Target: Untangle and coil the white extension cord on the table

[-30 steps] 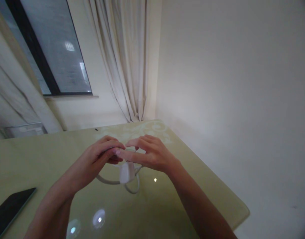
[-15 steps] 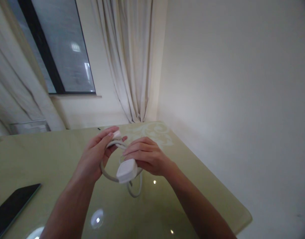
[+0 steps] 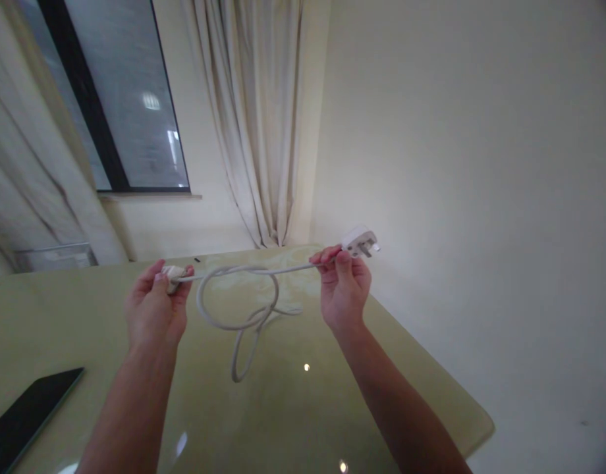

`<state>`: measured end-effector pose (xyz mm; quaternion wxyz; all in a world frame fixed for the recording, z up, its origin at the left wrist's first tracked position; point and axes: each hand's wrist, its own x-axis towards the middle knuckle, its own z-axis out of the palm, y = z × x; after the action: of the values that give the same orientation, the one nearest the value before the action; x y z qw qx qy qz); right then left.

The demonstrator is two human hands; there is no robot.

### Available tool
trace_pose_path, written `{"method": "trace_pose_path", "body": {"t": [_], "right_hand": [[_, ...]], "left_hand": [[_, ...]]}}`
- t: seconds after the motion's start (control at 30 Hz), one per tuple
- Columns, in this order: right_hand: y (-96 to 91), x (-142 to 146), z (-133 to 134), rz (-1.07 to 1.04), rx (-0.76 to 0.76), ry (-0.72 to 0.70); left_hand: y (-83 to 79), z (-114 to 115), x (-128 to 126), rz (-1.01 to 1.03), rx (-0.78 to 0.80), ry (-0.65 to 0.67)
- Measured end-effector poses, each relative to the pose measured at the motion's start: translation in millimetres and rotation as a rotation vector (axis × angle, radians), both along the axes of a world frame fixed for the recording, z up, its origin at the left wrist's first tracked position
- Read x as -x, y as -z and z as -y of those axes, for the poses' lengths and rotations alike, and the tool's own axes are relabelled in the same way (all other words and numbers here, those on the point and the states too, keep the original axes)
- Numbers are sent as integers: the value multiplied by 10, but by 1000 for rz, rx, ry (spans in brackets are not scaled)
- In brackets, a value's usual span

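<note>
Covering part of the white connector (image 3: 174,272), the left hand (image 3: 156,307)

Dim, soft light — at least 2 bright glints (image 3: 306,367) on the glossy tabletop (image 3: 278,421).

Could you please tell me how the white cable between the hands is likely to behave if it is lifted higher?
The cable is probably flexible but springy, as it bends in wide, rounded loops. The plug at the right hand looks bulkier than the cable, so that end may feel heavier. The crossing loops might catch on one another.
</note>
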<state>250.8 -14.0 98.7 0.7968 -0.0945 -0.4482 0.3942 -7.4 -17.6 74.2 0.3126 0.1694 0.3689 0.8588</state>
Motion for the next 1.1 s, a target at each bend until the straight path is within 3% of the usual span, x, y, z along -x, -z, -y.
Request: {"method": "trace_pose_path", "body": {"t": [0.17, 0.3, 0.5, 0.63, 0.77, 0.87, 1.0, 1.1], "right_hand": [[-173, -322, -155, -351, 142, 97], [-325, -568, -88, -398, 107, 198], [-438, -668, 38, -402, 24, 255], [-375, -518, 53, -344, 170, 141], [-310, -347, 165, -279, 182, 51], [-165, -304, 399, -231, 163, -15], [188, -463, 903, -108, 220, -70], [337, -774, 1360, -93, 214, 19]], "left_hand": [[162, -96, 106, -75, -49, -12], [252, -135, 126, -145, -32, -45], [113, 33, -24, -411, 71, -146], [-64, 89, -5, -302, -20, -58], [-190, 96, 144, -109, -26, 243], [-186, 103, 163, 60, -46, 466], [-36, 0, 68, 154, 16, 422], [102, -123, -7, 133, 40, 396]]}}
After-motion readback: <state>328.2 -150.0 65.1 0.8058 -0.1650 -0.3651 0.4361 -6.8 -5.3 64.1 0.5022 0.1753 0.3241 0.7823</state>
